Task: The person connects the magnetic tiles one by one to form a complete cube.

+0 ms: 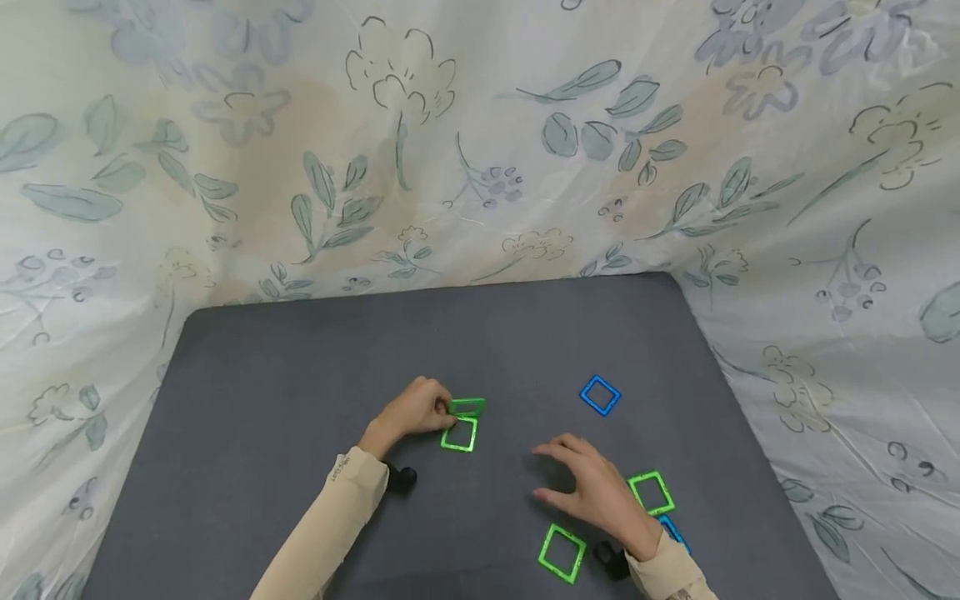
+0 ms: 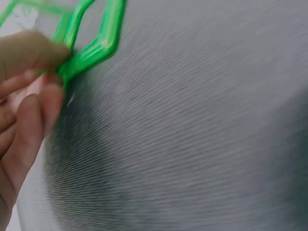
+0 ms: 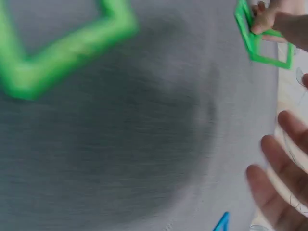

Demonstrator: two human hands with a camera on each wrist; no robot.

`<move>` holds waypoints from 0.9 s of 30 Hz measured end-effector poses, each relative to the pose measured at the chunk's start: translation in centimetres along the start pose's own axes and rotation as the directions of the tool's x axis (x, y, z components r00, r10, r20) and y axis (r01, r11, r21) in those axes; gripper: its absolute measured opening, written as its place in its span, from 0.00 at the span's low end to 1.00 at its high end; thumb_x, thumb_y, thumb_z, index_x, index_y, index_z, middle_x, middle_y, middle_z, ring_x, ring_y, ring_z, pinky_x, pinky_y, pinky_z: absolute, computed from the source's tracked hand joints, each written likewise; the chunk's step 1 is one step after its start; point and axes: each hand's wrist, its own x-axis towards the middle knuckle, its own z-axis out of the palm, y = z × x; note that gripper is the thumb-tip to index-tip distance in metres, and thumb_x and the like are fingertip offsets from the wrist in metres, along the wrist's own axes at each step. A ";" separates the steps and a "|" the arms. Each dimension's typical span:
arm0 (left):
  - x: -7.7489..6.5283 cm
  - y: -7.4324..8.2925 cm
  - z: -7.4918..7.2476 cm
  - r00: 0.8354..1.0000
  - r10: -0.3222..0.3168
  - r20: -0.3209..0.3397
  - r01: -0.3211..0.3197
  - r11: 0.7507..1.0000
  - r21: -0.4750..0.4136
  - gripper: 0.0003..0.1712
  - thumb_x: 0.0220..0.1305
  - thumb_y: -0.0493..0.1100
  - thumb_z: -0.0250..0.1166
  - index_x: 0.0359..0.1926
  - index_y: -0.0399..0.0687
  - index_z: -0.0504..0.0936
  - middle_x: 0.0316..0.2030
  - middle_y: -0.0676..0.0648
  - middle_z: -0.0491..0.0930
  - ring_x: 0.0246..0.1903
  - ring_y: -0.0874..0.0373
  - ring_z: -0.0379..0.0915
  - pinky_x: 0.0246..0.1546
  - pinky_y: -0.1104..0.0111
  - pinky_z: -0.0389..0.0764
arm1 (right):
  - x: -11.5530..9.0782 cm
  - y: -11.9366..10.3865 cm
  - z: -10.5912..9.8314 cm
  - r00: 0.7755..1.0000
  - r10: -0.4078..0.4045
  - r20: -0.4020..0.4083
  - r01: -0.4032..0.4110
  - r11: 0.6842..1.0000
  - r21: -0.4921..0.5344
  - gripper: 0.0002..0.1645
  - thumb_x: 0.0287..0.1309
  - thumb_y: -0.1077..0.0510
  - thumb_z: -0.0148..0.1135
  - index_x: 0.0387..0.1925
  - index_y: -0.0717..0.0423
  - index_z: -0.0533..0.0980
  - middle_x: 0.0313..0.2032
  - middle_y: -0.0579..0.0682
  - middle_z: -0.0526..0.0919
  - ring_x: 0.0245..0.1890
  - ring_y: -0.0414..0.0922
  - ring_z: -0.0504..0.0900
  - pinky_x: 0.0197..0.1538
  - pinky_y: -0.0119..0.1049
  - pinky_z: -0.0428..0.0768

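Note:
My left hand [image 1: 411,408] pinches a pair of green square magnetic tiles at their left side, near the middle of the table. One green tile [image 1: 457,449] lies toward me, and the other green tile [image 1: 468,400] is tilted up behind it, the two meeting along an edge. Fingertips and thumb close on a green frame [image 2: 113,29] in the left wrist view. To the right, my right hand [image 1: 592,483] hovers with spread fingers and a gap between thumb and forefinger, holding nothing.
A loose green tile [image 1: 556,571] lies below my right hand. Beside the right wrist are another green tile [image 1: 666,490] and a partly hidden blue tile [image 1: 675,532]. Farther back is a blue tile [image 1: 592,406]. A floral curtain [image 1: 480,167] borders the grey table [image 1: 337,350].

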 end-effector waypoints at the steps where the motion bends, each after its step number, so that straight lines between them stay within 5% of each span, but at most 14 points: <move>1: -0.3 0.1 0.2 0.999 -0.012 -0.032 0.012 1.000 -0.002 0.19 0.59 0.36 0.72 0.14 0.50 0.77 0.11 0.60 0.64 0.12 0.71 0.52 0.18 0.77 0.56 | -0.8 0.0 0.1 1.000 0.022 0.020 -0.022 1.000 -0.017 0.34 0.46 0.49 0.83 0.57 0.47 0.82 0.48 0.44 0.82 0.47 0.46 0.82 0.47 0.43 0.84; 7: -1.4 0.1 1.0 0.989 -0.034 -0.143 0.030 0.999 -0.028 0.13 0.57 0.36 0.75 0.18 0.46 0.85 0.14 0.56 0.76 0.14 0.72 0.60 0.20 0.77 0.65 | -4.5 -0.1 1.0 0.980 0.161 0.119 -0.150 0.984 -0.098 0.50 0.38 0.37 0.84 0.65 0.48 0.77 0.52 0.46 0.80 0.48 0.48 0.79 0.48 0.49 0.81; 14: -1.4 -0.3 0.5 0.992 -0.096 -0.077 0.087 0.990 -0.108 0.03 0.56 0.39 0.78 0.29 0.44 0.92 0.18 0.54 0.83 0.16 0.69 0.68 0.21 0.76 0.69 | -6.2 -0.7 1.9 0.937 0.264 0.229 -0.248 0.964 -0.094 0.63 0.33 0.33 0.83 0.70 0.56 0.71 0.55 0.54 0.77 0.50 0.52 0.77 0.51 0.57 0.78; 23: -1.6 -1.1 0.5 0.990 -0.138 0.000 0.130 0.934 -0.333 0.04 0.58 0.37 0.75 0.34 0.41 0.92 0.17 0.46 0.84 0.11 0.67 0.70 0.15 0.75 0.71 | -7.0 -1.0 2.3 0.922 0.299 0.244 -0.285 0.954 -0.093 0.62 0.33 0.34 0.84 0.69 0.57 0.72 0.55 0.55 0.77 0.50 0.53 0.77 0.51 0.57 0.79; 27: -1.6 -1.2 0.5 0.988 -0.153 0.003 0.143 0.919 -0.367 0.04 0.58 0.36 0.76 0.34 0.40 0.92 0.17 0.44 0.84 0.11 0.67 0.70 0.15 0.76 0.70 | -7.2 -1.0 2.4 0.919 0.310 0.243 -0.293 0.950 -0.104 0.60 0.34 0.36 0.84 0.68 0.58 0.73 0.55 0.56 0.77 0.51 0.54 0.77 0.51 0.58 0.79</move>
